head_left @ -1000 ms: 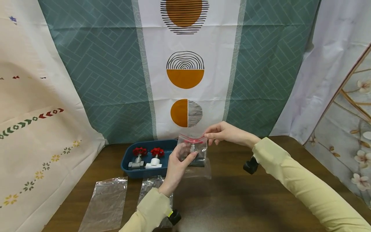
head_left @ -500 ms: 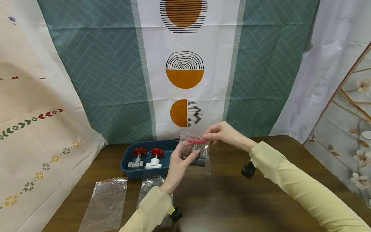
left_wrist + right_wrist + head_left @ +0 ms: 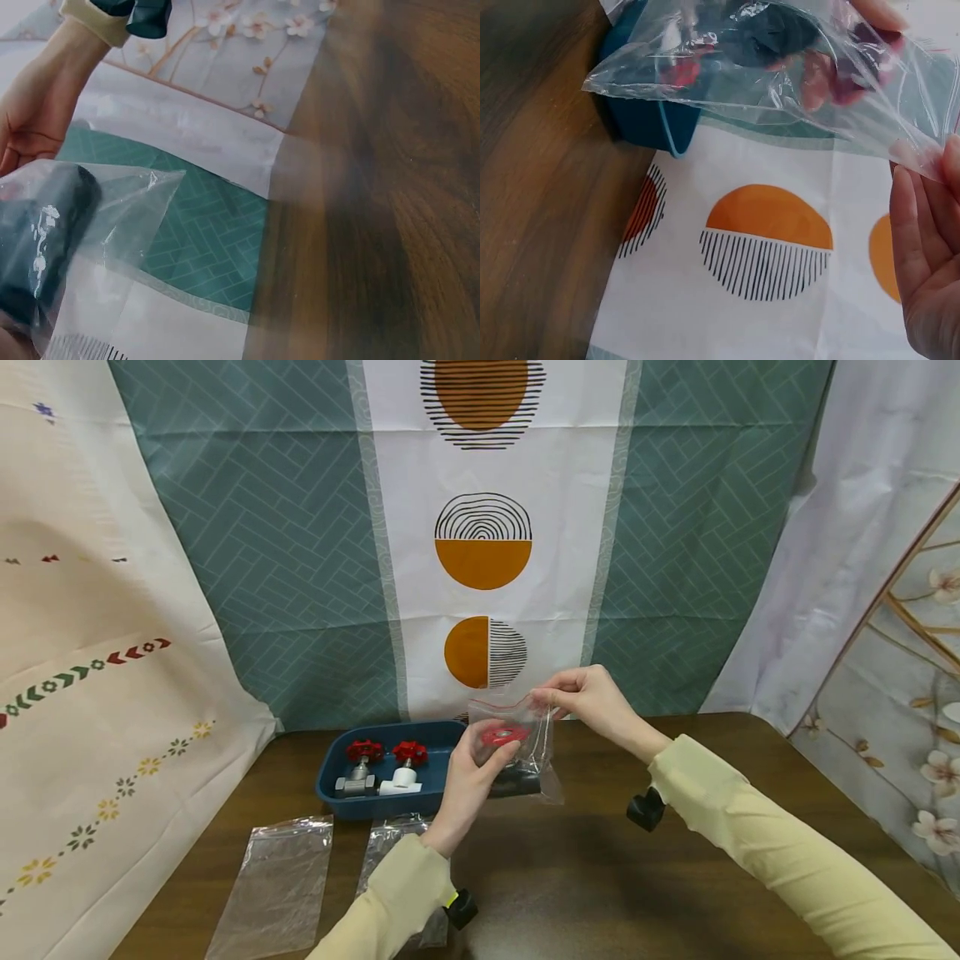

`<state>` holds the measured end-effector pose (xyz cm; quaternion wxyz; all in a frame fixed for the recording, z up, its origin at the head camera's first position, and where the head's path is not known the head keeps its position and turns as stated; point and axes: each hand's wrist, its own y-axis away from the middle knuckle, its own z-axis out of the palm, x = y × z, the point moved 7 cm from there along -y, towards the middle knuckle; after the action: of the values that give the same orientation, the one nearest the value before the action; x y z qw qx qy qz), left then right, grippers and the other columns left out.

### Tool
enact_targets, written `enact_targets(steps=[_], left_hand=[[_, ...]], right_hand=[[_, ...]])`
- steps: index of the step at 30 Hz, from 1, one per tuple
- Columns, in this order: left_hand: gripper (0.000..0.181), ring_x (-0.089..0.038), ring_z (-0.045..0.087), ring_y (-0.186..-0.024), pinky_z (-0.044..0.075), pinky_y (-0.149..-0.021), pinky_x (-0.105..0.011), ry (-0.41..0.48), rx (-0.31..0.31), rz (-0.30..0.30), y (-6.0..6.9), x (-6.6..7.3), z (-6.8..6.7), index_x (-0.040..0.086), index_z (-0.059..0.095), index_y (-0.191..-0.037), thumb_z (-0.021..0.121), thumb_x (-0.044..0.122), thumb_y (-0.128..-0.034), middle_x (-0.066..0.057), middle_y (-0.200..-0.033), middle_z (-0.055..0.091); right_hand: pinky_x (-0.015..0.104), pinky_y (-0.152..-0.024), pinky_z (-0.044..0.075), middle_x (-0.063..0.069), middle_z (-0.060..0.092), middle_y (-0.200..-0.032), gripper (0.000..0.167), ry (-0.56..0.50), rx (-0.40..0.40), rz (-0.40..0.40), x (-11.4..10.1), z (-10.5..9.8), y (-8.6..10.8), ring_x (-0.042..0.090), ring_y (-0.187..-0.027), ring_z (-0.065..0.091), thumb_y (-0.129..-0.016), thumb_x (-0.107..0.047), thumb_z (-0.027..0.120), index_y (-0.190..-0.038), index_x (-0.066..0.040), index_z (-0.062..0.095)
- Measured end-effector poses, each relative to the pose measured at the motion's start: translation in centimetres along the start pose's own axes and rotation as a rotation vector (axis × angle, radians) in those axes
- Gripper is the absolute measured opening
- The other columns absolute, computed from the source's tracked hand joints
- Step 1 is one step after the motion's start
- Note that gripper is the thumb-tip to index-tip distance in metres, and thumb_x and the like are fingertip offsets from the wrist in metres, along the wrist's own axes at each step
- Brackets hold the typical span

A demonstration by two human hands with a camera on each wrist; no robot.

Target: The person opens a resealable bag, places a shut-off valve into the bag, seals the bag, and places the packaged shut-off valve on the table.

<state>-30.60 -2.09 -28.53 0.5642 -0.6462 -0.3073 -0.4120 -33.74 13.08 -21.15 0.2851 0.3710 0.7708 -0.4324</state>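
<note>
Inside a clear zip bag [image 3: 542, 745] is a valve with a red handwheel [image 3: 504, 736] and a dark, pipe-like body [image 3: 516, 781]. My left hand [image 3: 463, 781] grips the valve from the side through the plastic, thumb in front. With thumb and fingertips, my right hand [image 3: 592, 697] pinches the bag's top corner by the red zip line. Close up in the left wrist view, the dark valve body [image 3: 52, 232] shows through the film. From the right wrist, the bag [image 3: 705, 94] stretches toward my right fingers, and left fingertips appear behind the plastic near the handwheel [image 3: 866, 64].
A blue tray [image 3: 330, 802] stands behind and left of my left hand. In it lie a metal valve [image 3: 358, 781] and a white valve [image 3: 401, 779], both with red handwheels. Two flat clear bags [image 3: 273, 881] lie on the wooden table [image 3: 600, 893]. Patterned cloth hangs behind.
Both hands have shifted slightly right with the bag. The valve has tilted, so its handwheel's top shows more, and my right hand has pulled the bag's top corner a little upward.
</note>
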Motion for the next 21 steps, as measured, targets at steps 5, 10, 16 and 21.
enact_targets(steps=[5, 10, 16, 21], left_hand=[[0.032, -0.024, 0.058, -0.095, 0.045, -0.081, -0.031, 0.009, -0.017, 0.031, -0.2, 0.2, 0.2, -0.005, 0.047, -0.118, 0.056, 0.006, -0.0895, -0.019, -0.106, 0.059], [0.026, -0.020, 0.058, -0.097, 0.043, -0.085, -0.032, -0.008, -0.026, 0.087, -0.2, 0.6, 0.2, -0.008, 0.052, -0.113, 0.054, 0.005, -0.0905, -0.015, -0.103, 0.062], [0.022, -0.023, 0.058, -0.094, 0.046, -0.080, -0.033, -0.030, -0.028, 0.098, -0.4, 0.6, 0.3, -0.006, 0.059, -0.107, 0.053, 0.009, -0.0920, -0.014, -0.102, 0.063], [0.025, -0.026, 0.060, -0.091, 0.048, -0.077, -0.033, 0.048, -0.032, 0.011, -0.4, -0.1, 0.3, -0.007, 0.060, -0.108, 0.051, 0.011, -0.0934, -0.017, -0.102, 0.063]], right_hand=[[0.039, -0.062, 0.051, 0.016, 0.065, -0.077, 0.016, -0.015, 0.024, 0.003, -1.2, -0.4, 0.5, 0.030, -0.068, 0.061, -0.086, -0.004, 0.061, -0.088, 0.012, 0.065], [0.035, -0.063, 0.051, 0.014, 0.066, -0.077, 0.017, -0.054, 0.045, 0.016, 0.7, -0.9, 0.5, 0.027, -0.068, 0.063, -0.084, -0.009, 0.065, -0.088, 0.007, 0.067], [0.036, -0.065, 0.051, 0.011, 0.066, -0.079, 0.022, -0.086, 0.060, 0.026, 2.7, -1.2, 0.2, 0.025, -0.070, 0.063, -0.083, -0.018, 0.067, -0.090, 0.003, 0.069], [0.036, -0.065, 0.051, 0.012, 0.066, -0.080, 0.022, -0.069, 0.053, 0.040, 3.2, -1.4, 0.2, 0.025, -0.069, 0.063, -0.083, -0.017, 0.067, -0.091, 0.003, 0.069]])
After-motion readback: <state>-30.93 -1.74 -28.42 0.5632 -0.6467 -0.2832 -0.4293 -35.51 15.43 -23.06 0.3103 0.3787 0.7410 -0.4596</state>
